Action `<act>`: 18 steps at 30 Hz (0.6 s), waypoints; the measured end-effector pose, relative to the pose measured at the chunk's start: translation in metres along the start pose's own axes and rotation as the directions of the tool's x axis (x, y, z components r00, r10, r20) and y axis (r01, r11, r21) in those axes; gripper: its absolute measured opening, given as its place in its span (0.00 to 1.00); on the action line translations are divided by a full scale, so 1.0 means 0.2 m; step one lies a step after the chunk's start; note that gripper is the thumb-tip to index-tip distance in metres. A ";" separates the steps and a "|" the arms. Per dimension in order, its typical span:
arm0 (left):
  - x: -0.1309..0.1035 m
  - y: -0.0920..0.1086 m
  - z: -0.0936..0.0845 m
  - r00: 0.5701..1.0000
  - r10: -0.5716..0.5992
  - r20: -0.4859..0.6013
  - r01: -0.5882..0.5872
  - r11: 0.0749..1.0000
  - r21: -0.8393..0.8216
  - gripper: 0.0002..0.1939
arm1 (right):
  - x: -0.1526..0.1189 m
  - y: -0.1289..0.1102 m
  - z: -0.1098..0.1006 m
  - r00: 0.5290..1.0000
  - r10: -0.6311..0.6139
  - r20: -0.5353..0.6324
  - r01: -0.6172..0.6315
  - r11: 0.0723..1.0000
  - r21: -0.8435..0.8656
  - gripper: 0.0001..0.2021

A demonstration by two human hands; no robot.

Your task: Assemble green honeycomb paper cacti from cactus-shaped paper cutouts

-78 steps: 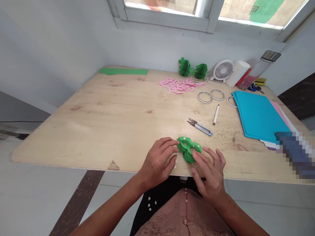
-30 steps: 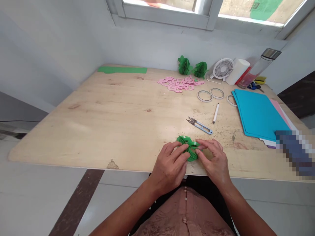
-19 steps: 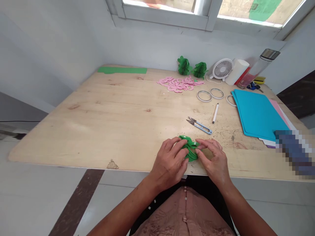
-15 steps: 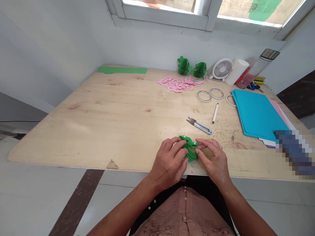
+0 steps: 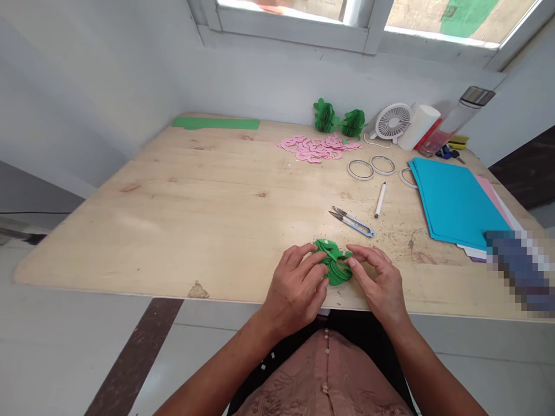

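Observation:
A layered stack of green paper cut-outs [image 5: 339,275] lies near the table's front edge, between my hands. Small white pieces show on its top layer. My left hand [image 5: 299,283] grips it from the left, fingers curled over that side. At the right edge, the thumb and forefinger of my right hand [image 5: 378,283] close on the paper; their exact contact is hard to see. Beyond the stack lie blue-handled thread snips [image 5: 356,225], blades pointing left. A white pen [image 5: 380,200] rests farther back.
Rolls of tape [image 5: 360,170] lie near a pile of pink paper cut-outs [image 5: 316,149]. Folded green paper figures [image 5: 325,118], a small white fan [image 5: 393,122] and a bottle [image 5: 459,118] stand by the wall. Blue sheets [image 5: 459,199] lie right; a green strip [image 5: 217,123] lies far left.
My right thumb and forefinger have shifted slightly outward, and more of the green stack's right side shows. My left hand stays almost still on the paper.

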State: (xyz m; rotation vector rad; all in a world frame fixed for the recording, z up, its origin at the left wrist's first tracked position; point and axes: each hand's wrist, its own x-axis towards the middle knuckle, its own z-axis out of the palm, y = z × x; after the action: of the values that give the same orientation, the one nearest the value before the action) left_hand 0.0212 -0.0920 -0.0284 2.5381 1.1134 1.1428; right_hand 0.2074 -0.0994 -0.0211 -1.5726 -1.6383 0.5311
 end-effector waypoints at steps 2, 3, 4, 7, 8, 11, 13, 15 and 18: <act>0.01 0.00 0.00 1.000 -0.001 0.003 0.001 1.000 -0.007 0.06 | 0.00 0.00 0.00 1.000 0.014 -0.003 -0.014 1.000 0.005 0.10; 0.01 0.00 0.00 1.000 0.000 0.013 0.000 1.000 -0.008 0.06 | 0.00 0.00 0.00 1.000 0.019 -0.003 -0.019 1.000 0.008 0.10; 0.02 0.00 0.00 1.000 0.001 0.026 -0.001 1.000 -0.005 0.06 | 0.00 0.00 0.00 1.000 0.022 -0.002 -0.022 1.000 0.011 0.10; 0.03 0.01 0.00 0.997 0.001 0.075 -0.002 1.000 0.015 0.05 | 0.00 0.01 0.00 1.000 0.021 0.003 -0.021 1.000 0.011 0.11; 0.04 0.02 0.00 0.996 0.002 0.093 -0.004 1.000 0.020 0.05 | 0.00 0.01 0.00 1.000 0.019 0.003 -0.019 1.000 0.010 0.11; 0.04 0.03 0.00 0.990 0.012 0.143 -0.015 1.000 0.023 0.08 | 0.01 0.00 0.00 1.000 0.010 0.012 -0.010 1.000 0.003 0.11; 0.04 0.03 0.00 0.985 0.013 0.172 -0.018 0.999 0.026 0.10 | 0.01 0.00 0.00 1.000 0.001 0.028 0.000 1.000 -0.005 0.11; 0.04 0.03 0.00 0.982 0.009 0.190 -0.015 0.999 0.029 0.11 | 0.02 0.00 0.00 0.999 -0.009 0.043 0.010 1.000 -0.017 0.11; 0.04 0.03 0.00 0.977 0.006 0.215 -0.011 1.000 0.024 0.13 | 0.03 0.00 0.00 0.998 -0.013 0.066 0.015 0.999 -0.031 0.11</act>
State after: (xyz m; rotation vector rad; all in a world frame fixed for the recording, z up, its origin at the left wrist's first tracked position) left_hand 0.0277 -0.0912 -0.0218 2.6115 1.0699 0.8355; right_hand 0.2081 -0.0933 -0.0190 -1.5809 -1.7136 0.5576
